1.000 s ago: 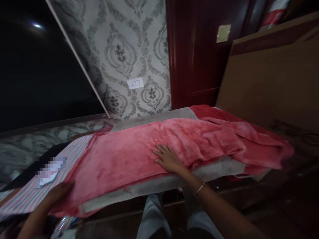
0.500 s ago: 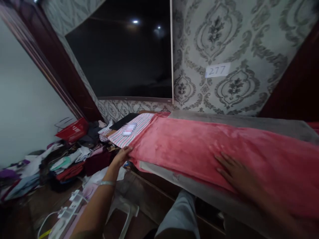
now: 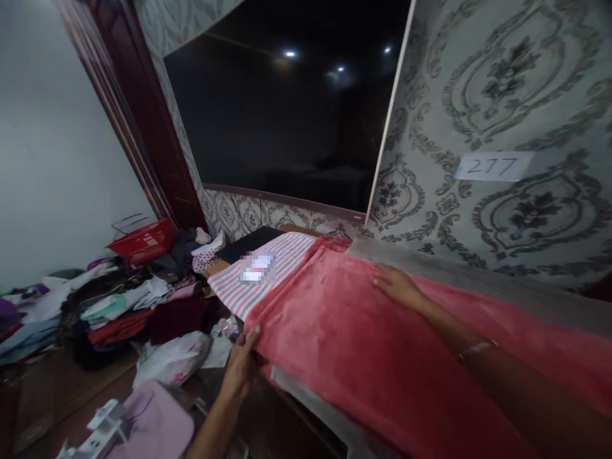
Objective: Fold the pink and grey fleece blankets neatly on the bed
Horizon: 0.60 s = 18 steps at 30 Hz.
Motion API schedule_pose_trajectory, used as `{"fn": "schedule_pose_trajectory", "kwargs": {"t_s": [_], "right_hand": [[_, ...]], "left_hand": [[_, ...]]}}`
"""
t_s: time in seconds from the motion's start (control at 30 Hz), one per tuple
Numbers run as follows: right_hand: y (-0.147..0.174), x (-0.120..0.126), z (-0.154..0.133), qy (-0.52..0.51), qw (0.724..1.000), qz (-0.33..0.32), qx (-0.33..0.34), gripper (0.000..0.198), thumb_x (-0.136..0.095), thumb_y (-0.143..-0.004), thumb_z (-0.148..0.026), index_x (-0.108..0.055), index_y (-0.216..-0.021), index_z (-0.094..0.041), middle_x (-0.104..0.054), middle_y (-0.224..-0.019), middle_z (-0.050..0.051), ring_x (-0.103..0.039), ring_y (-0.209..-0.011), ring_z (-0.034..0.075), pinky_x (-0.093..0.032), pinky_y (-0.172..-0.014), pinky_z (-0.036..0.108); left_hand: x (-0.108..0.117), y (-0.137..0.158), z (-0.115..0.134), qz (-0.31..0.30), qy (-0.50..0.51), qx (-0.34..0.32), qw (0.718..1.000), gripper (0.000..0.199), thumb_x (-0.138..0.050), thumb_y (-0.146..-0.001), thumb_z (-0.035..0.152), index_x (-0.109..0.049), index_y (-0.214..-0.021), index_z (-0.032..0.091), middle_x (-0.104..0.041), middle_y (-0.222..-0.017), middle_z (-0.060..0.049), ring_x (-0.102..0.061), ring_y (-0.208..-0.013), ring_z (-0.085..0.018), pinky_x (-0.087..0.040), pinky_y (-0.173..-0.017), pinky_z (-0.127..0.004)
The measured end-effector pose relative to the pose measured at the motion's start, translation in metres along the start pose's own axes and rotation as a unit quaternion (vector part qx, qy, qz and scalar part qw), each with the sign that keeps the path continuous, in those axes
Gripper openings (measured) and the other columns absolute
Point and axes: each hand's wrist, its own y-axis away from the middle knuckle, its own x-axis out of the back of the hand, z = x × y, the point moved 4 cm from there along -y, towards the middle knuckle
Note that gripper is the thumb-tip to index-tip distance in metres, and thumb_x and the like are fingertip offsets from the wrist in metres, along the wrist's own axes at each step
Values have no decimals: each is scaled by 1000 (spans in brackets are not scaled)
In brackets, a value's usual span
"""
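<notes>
Red plush cloth [image 3: 335, 331] spread lengthwise over grey sheet [image 3: 502, 285]; left hand [image 3: 243, 357] closed on its near left edge, thumb on top; right hand [image 3: 398, 287] open, laid palm down on the cloth, gripping nothing; striped cloth [image 3: 287, 268] at its left end, pixelated item [image 3: 258, 268] lying on the stripes

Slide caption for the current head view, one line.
Left hand at the edge of a pink cloth, right hand resting on top, striped cloth at the far end.
</notes>
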Motion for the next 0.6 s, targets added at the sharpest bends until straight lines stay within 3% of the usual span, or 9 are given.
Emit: {"fn": "schedule_pose_trajectory", "kwargs": {"t_s": [0.1,0.2,0.3,0.47,0.6], "right_hand": [[-51,-21,-6,-9,999,-24,-27,59,-57,-88,-32,-54,-144,-14,-57,-145,14,-54,-133,28,-42,-112,40],[-90,-43,-11,-20,998,-48,-34,59,-58,-88,-33,-54,-144,-14,-58,-143,15,-55,-132,29,-43,-110,39],[-120,-62,-15,-36,996,-72,-39,58,-59,-88,-34,-56,-143,-14,-64,-136,15,-61,-125,30,-47,-104,39],[-152,-81,-17,-70,993,-85,-45,61,-62,-86,-39,-60,-137,-5,-65,-131,22,-64,-117,34,-49,-99,42],[-160,-88,-20,-110,989,-92,-29,43,-67,-82,-36,-73,-118,-13,-74,-114,13,-70,-101,26,-54,-88,34]], "left_hand": [[5,-4,-6,20,-31,0,999,65,-88,-48,64,-67,-95,25,-69,-85,-3,-64,-66,-19,-51,-54,-29],[10,-9,-4,74,-107,-64,989,67,-86,-47,67,-66,-97,26,-69,-84,-3,-64,-66,-20,-52,-55,-29],[12,-12,-1,98,-175,-121,972,63,-84,-48,67,-67,-92,26,-69,-89,-4,-67,-79,-24,-56,-67,-32],[16,-14,-2,107,-228,-210,945,49,-77,-58,65,-68,-91,30,-69,-100,-6,-65,-103,-30,-53,-92,-36],[16,-13,-5,102,-231,-214,944,47,-77,-60,61,-68,-97,32,-68,-107,-7,-62,-112,-32,-49,-100,-39]]}}
